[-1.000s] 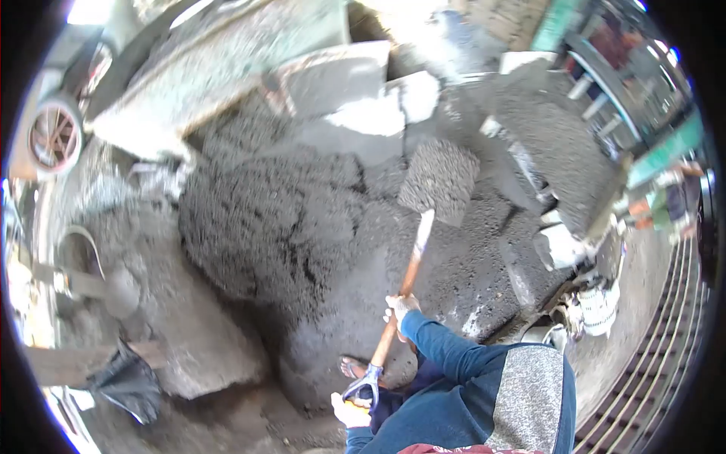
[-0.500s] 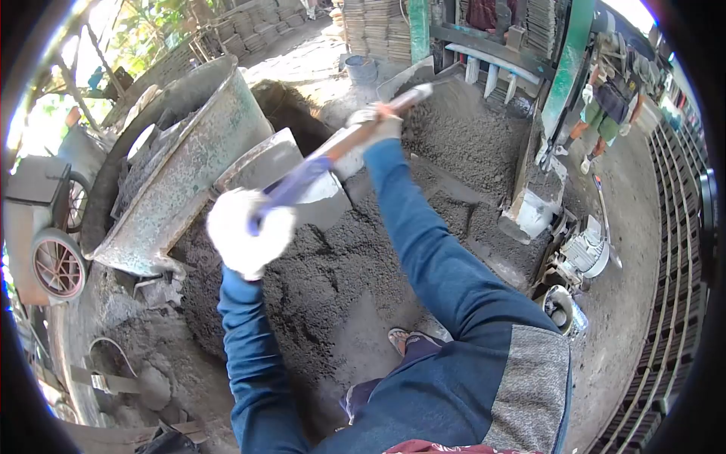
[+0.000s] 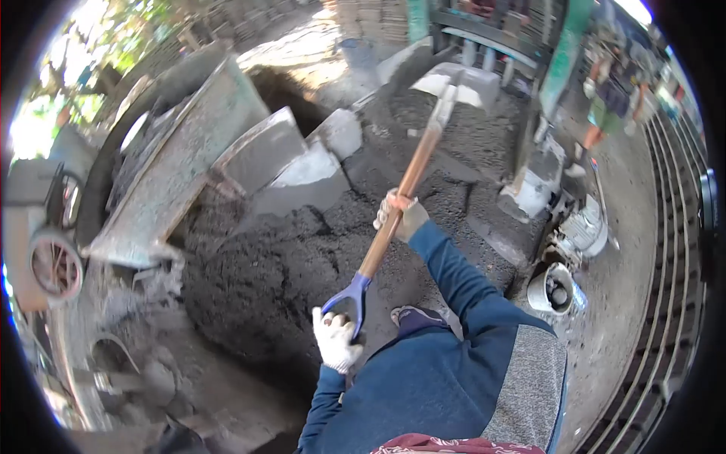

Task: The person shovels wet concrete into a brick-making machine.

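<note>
I hold a shovel (image 3: 413,174) slanting away from me across the head view. My left hand (image 3: 336,344), in a white knit glove, is closed round its blue D-shaped grip near my body. Partway up the wooden shaft, my gloved right hand (image 3: 404,213) is wrapped round it. The pale metal blade (image 3: 476,85) lies at the far end, over the grey mix beside the machine frame. Beneath the shaft spreads a heap of damp, dark grey mix (image 3: 265,280) on the ground.
A large rusty metal drum (image 3: 170,166) stands at the left, near a wheeled cart (image 3: 54,261). Grey slabs (image 3: 261,151) lean beside the drum. On the right are a motor (image 3: 586,227), a bucket (image 3: 550,291) and long racks (image 3: 658,287). Another person (image 3: 611,102) stands far right.
The shovel has swung from pointing up and right to a steeper slant, its grip drawn back toward my body. My left hand has come down and right; my right hand has moved nearer to me.
</note>
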A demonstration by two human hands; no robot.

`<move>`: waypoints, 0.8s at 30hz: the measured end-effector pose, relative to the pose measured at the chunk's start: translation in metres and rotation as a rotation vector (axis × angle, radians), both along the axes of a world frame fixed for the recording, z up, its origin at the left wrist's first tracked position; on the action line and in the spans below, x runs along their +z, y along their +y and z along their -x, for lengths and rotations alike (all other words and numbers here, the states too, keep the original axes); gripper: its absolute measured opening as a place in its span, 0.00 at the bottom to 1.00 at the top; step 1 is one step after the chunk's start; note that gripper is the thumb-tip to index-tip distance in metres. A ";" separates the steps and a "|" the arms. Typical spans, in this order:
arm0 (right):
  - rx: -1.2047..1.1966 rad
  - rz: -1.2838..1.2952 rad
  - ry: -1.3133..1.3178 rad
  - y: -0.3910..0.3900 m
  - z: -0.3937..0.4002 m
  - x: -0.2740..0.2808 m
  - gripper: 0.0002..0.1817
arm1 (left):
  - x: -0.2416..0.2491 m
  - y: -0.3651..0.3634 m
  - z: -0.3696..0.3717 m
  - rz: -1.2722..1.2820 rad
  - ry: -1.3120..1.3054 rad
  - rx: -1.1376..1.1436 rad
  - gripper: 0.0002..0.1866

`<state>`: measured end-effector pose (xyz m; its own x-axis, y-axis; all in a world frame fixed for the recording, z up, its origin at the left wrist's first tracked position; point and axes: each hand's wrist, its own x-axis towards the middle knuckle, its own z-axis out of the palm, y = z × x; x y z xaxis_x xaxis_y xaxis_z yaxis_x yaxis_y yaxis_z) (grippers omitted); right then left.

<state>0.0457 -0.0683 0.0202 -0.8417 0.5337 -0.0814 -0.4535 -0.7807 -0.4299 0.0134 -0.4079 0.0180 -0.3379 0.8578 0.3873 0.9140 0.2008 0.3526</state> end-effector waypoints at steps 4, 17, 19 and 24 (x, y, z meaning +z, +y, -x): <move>0.246 0.104 -0.034 -0.125 0.004 -0.014 0.07 | -0.006 -0.135 -0.008 0.043 0.018 0.274 0.08; 0.699 0.324 -0.591 -0.331 0.004 -0.164 0.07 | 0.154 -0.267 -0.088 -0.150 -0.281 0.346 0.13; 0.855 0.184 -0.702 -0.352 0.005 -0.151 0.08 | 0.152 -0.250 -0.092 -0.154 -0.297 0.339 0.12; 1.237 -0.200 -0.685 -0.388 0.047 -0.199 0.13 | 0.103 -0.220 -0.056 0.031 -0.312 0.351 0.12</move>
<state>-0.0012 -0.4561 -0.1793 -0.5920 -0.4513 -0.6677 0.8017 -0.4150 -0.4303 0.0697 -0.6280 0.1205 -0.7060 0.6803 0.1971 0.6403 0.4939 0.5883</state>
